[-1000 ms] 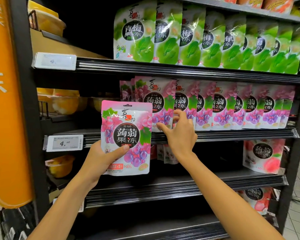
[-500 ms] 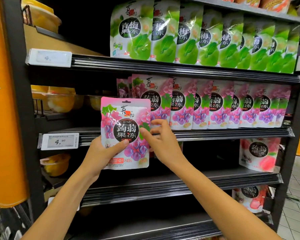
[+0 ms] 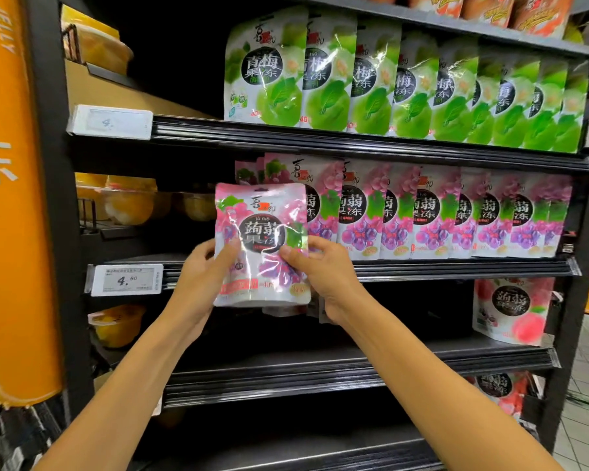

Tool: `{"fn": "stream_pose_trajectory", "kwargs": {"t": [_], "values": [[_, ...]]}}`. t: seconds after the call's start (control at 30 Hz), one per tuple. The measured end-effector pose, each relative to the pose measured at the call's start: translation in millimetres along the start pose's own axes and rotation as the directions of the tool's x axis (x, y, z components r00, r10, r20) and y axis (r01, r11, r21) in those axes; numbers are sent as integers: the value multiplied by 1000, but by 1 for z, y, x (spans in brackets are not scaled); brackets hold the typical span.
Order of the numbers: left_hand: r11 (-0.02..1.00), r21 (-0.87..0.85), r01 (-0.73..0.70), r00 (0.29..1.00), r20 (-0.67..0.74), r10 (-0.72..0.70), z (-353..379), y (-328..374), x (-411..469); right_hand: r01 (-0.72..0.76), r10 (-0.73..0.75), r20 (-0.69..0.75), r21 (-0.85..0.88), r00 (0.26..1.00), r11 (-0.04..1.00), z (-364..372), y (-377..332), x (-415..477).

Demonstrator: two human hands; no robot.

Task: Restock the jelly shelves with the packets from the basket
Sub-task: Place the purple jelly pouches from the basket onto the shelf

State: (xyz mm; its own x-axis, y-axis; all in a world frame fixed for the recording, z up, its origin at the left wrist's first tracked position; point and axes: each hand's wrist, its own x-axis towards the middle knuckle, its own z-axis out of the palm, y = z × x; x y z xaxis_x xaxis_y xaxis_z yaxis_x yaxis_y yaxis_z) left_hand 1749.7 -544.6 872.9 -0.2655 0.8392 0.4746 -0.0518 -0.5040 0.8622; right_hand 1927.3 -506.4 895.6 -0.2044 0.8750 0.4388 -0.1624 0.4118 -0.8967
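Head view has us pinching the grape packet (image 3: 261,244) upright between left hand (image 3: 203,277) and right hand (image 3: 323,275), both closed on its lower edges, with the grape row's (image 3: 422,209) open left end at one o'clock.

A pink and purple grape jelly packet (image 3: 262,244) stands upright in front of the left end of the middle shelf (image 3: 456,266), its glossy face with a black round label turned outward and slightly crumpled. On that shelf a row of matching grape packets (image 3: 439,212) stands upright, overlapping, just behind and to its right.
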Motion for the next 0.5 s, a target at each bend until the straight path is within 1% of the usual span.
{"fn": "stream_pose_trajectory", "kwargs": {"t": [0.07,0.1,0.13,0.17,0.2,0.23,0.27,0.3,0.4,0.47,0.5], "values": [[994,62,-87,992,-83,92,0,2,0,23,-24,-49,-22,999,1000,1,-7,9],[977,142,-160,979,-103,175,1,2,-3,39,-42,-68,-39,997,998,2,-11,14],[936,250,-246,957,-89,276,0,2,-5,55,-59,-86,-53,995,997,3,-14,18],[865,369,-341,924,-37,380,0,0,-7,65,-71,-103,-61,992,996,5,-17,23],[768,478,-427,883,38,467,-1,-1,-9,69,-77,-123,-67,989,995,7,-20,28],[662,568,-489,844,117,523,-1,-3,-10,71,-82,-142,-76,987,995,9,-22,33],[571,632,-524,817,185,545,0,-5,-10,74,-88,-158,-91,984,993,12,-23,37],[505,679,-533,809,235,538,1,-7,-9,76,-94,-173,-109,980,991,14,-23,42],[395,776,-491,837,294,462,6,-13,-7,80,-105,-208,-125,973,989,22,-18,52],[311,837,-449,850,293,438,7,-18,-5,84,-113,-205,-147,972,986,26,-12,53],[283,856,-433,854,289,434,8,-21,-5,86,-123,-197,-186,973,979,27,-9,52]]}}
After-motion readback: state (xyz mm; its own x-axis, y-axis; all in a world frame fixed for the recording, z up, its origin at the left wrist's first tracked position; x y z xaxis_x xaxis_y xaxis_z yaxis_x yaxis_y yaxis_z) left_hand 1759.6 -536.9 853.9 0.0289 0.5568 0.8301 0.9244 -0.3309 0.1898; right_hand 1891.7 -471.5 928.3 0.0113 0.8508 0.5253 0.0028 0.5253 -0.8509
